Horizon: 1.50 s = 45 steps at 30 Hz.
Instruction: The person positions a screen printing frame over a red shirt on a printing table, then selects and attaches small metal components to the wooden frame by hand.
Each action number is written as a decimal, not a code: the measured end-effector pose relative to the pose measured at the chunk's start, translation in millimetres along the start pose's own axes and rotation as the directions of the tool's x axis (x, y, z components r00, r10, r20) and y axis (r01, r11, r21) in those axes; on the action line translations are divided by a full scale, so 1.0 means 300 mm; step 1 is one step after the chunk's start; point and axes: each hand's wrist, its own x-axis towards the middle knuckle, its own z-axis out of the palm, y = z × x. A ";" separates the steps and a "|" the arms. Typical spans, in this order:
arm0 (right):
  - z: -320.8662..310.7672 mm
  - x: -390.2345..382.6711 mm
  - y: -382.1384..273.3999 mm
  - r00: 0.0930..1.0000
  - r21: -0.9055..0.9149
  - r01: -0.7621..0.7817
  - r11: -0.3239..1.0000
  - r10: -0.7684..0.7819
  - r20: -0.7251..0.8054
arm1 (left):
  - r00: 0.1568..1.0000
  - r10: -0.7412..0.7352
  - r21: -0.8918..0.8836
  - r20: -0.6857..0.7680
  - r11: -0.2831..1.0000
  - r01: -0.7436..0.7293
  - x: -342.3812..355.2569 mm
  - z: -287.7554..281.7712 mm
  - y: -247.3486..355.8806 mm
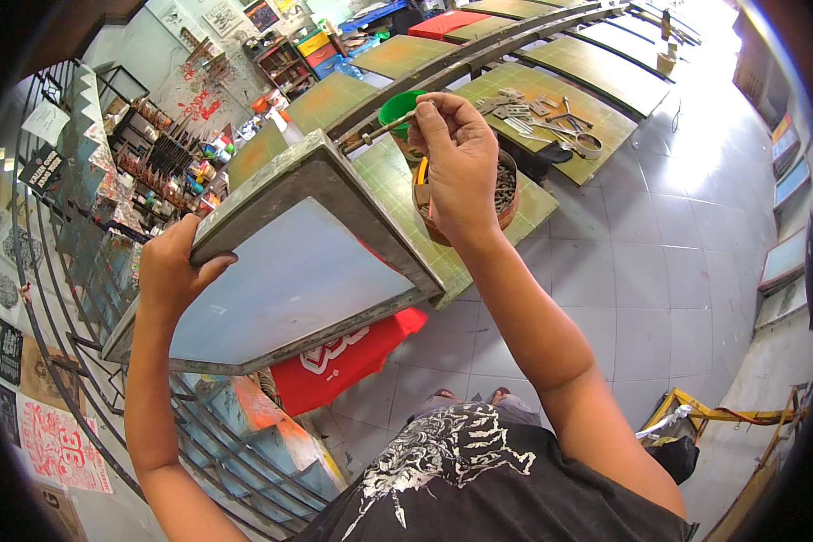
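A screen-printing frame (275,176) with pale bluish mesh is tilted up in front of me at the left. My left hand (173,266) is closed around its upper left edge, the thumb lying on the face. At the frame's upper right corner a thin metal bolt (378,134) sticks out. Its far end is pinched between the thumb and fingers of my right hand (459,158). Behind that hand a green container (397,110) and a round tub (508,197) of small metal parts rest on a greenish board. Red cloth with white print (348,357) hangs below the frame.
Greenish printing boards (596,72) run along a curved metal rail into the distance. One carries several wrenches and loose metal parts (551,117). Metal railings (226,452) curve past on the left. A yellow metal frame (732,414) stands on the tiled floor (587,262) at the right.
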 end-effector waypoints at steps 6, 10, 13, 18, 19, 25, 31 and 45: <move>0.027 0.006 -0.007 1.000 -0.029 -0.007 1.000 0.007 0.000 | 1.000 -0.005 0.003 0.002 1.000 0.005 0.007 0.003 -0.004; 0.022 0.014 -0.028 0.998 -0.115 0.042 0.992 -0.037 0.045 | 1.000 -0.023 -0.006 0.005 1.000 0.023 0.017 0.007 -0.007; 0.014 0.030 -0.038 0.991 -0.139 0.081 0.987 -0.065 0.117 | 0.999 -0.035 0.004 0.009 0.999 0.035 0.023 0.004 0.000; -0.019 0.079 -0.045 0.965 -0.225 0.066 0.972 -0.004 0.262 | 0.991 -0.126 -0.027 0.049 0.992 0.127 0.038 -0.012 0.046; -0.027 0.104 -0.055 0.946 -0.245 0.073 0.967 0.011 0.323 | 0.989 -0.143 -0.073 0.044 0.987 0.145 0.041 -0.007 0.059; -0.053 0.187 -0.128 0.772 -0.488 0.361 0.794 0.038 0.634 | 0.974 -0.217 -0.143 -0.065 0.968 0.207 0.145 0.006 0.229; -0.104 0.253 -0.122 0.620 -0.442 0.617 0.650 -0.056 0.783 | 0.965 -0.217 -0.155 -0.146 0.969 0.194 0.284 0.050 0.356; -0.047 0.237 -0.131 0.644 -0.550 0.487 0.678 0.147 0.751 | 0.955 -0.157 -0.074 -0.251 0.987 0.143 0.302 0.102 0.301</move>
